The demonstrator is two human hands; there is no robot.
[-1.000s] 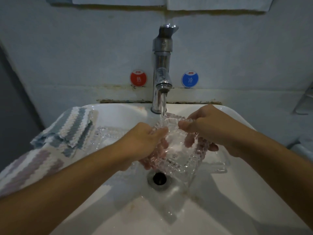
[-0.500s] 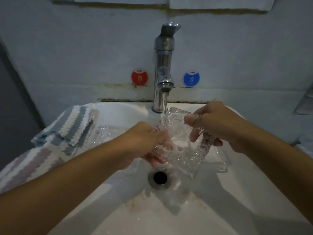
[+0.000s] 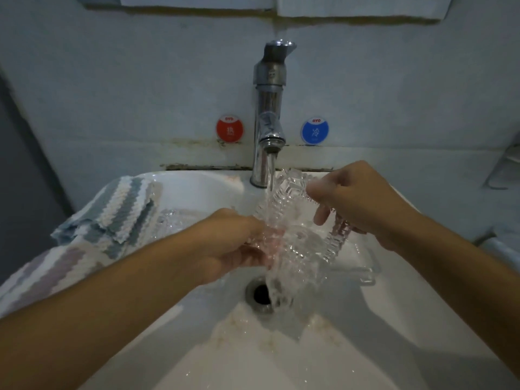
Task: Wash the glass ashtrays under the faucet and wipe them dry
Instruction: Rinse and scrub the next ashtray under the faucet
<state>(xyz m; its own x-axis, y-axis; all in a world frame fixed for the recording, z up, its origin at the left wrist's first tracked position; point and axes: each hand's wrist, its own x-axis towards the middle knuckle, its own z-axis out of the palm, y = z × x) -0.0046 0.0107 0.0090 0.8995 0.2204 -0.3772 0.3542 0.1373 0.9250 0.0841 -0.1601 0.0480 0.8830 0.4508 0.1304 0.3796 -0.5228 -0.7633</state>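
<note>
I hold a glass ashtray [image 3: 298, 220] tilted under the faucet [image 3: 268, 119], and the water stream [image 3: 270, 175] runs over it down to the drain [image 3: 260, 294]. My left hand [image 3: 233, 246] grips its lower edge, my right hand [image 3: 354, 201] pinches its upper edge. A second ashtray [image 3: 180, 220] lies on the sink rim [image 3: 197, 182] beside a striped cloth [image 3: 123, 212]. Another glass piece [image 3: 357, 263] rests in the basin at right. On the wall are a red sticker [image 3: 229, 128] and a blue sticker [image 3: 315, 131].
</note>
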